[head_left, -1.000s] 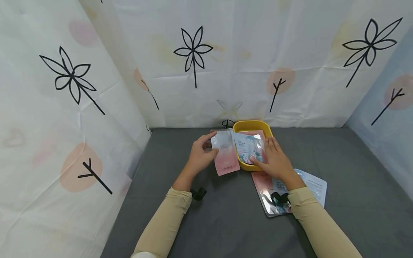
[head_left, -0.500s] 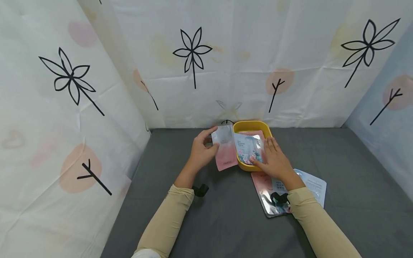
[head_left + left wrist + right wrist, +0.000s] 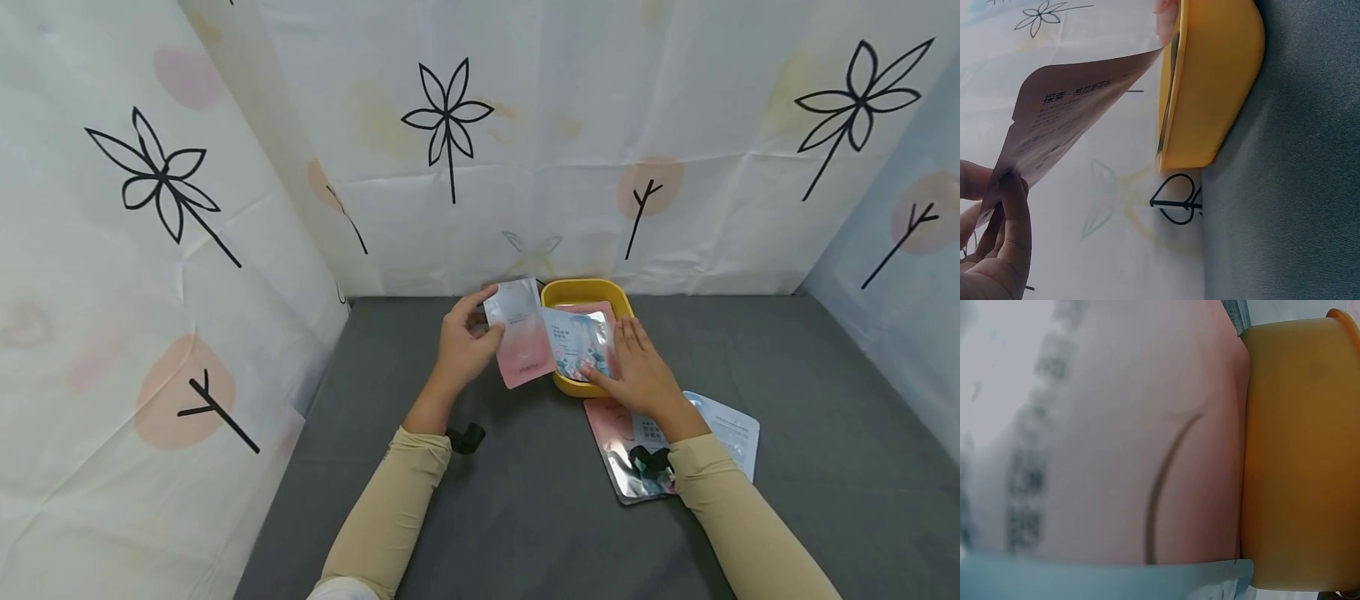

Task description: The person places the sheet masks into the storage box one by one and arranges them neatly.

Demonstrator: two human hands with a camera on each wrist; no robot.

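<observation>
My left hand (image 3: pixel 468 337) pinches a pink-and-white face mask packet (image 3: pixel 525 333) by its left edge, thumb in front. In the left wrist view that packet (image 3: pixel 1066 112) bends slightly and shows small printed text, its far corner near the container's rim. Beside it stands a yellow container (image 3: pixel 587 287) holding a blue-and-silver packet (image 3: pixel 573 333) with a pink one (image 3: pixel 607 310) behind it. My right hand (image 3: pixel 641 375) rests over the container's right side, fingers straight, thumb on the blue packet. The right wrist view does not show this hand.
In front of the container, under my right wrist, lie a silver-and-pink packet (image 3: pixel 618 454) and a pale blue one (image 3: pixel 731 433), overlapping. A patterned white cloth (image 3: pixel 562 167) rises behind the grey table (image 3: pixel 540 517). Black wrist cameras sit on both arms.
My left hand has lifted the pink-and-white packet slightly up and back, tilting it on the way. My right hand and the container have stayed put.
</observation>
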